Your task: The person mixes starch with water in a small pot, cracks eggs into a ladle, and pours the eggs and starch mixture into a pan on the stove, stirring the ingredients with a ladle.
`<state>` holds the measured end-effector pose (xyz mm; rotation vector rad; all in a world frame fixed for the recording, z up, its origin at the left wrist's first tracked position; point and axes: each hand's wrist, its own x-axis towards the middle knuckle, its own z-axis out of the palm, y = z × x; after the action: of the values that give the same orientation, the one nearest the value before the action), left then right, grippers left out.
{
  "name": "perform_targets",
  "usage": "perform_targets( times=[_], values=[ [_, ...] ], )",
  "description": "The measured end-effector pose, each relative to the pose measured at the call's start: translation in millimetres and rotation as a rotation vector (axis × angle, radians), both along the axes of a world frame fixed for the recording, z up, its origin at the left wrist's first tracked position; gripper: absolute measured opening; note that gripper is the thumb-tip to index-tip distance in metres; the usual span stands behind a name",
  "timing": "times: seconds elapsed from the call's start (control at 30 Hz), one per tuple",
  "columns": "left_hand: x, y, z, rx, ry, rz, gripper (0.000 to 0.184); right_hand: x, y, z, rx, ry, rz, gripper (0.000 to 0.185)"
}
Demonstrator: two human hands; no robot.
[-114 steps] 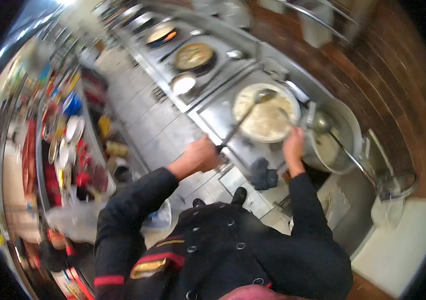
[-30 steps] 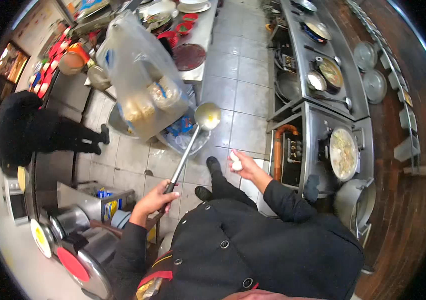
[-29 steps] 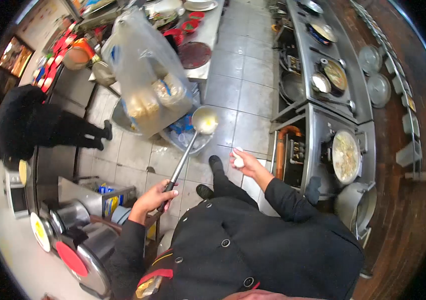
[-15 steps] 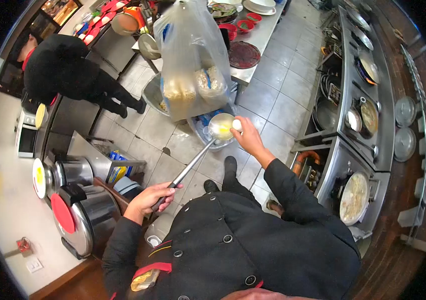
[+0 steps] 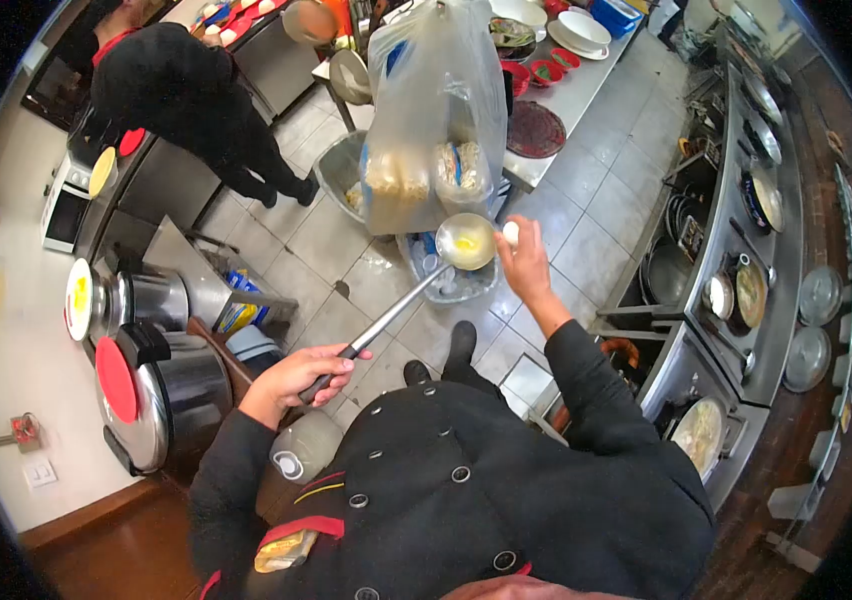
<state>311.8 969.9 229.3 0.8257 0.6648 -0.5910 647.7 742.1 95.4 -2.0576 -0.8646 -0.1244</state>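
The dark grip of a ladle point(image 5: 394, 312) is held in the left hand point(image 5: 298, 382), with the fingers wrapped closely round it; the ladle is slanted up and away from the body, its bowl point(image 5: 485, 250) open toward the view. In the bowl a bright yellow mass in clear liquid, apparently egg yolk point(image 5: 466, 243), is carried. A white egg point(image 5: 511, 233) is pinched between the fingertips of the right hand point(image 5: 526, 268), just beside the right rim of the bowl; whether shell and rim are touching cannot be told. Judged from these contents, at least one egg is already opened into the ladle, while the egg in the fingers looks whole and seems not yet opened; any crack on its hidden side cannot be made out. The bowl is seen in front of a plastic-lined bin point(image 5: 468, 290) on the floor, over the bin's far edge. Beyond it a large clear bag point(image 5: 436, 115) is seen, touched by neither hand. At the near corner of a worktop point(image 5: 586, 95) a dark red round board point(image 5: 536, 131) is placed. The right sleeve point(image 5: 596, 395) is seen near the front edge of a steel stove point(image 5: 688, 372).
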Motion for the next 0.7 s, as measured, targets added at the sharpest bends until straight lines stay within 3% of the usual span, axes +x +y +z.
perform_targets(
  times=[0.1, 0.23, 0.53, 0.7],
  values=[
    [5.0, -3.9, -11.9, 0.033, -0.042, -0.018, 0.045, 5.3, 11.1, 15.2, -0.058, 0.05, 0.135, 0.036],
    [15.0, -10.9, -34.8, 0.092, -0.041, -0.065, 0.04, 10.0, 31.1, -11.6, -0.249, 0.095, 0.323, 0.04],
    [19.4, -28.0, -57.3, 0.122, -0.078, -0.045, 0.035, 17.4, 52.5, -57.8, -0.419, 0.113, 0.338, 0.042],
    [16.4, -30.0, -63.4, 0.14, -0.066, -0.09, 0.036, 17.0, 57.7, -44.7, -0.485, 0.148, 0.35, 0.041]
  ],
)
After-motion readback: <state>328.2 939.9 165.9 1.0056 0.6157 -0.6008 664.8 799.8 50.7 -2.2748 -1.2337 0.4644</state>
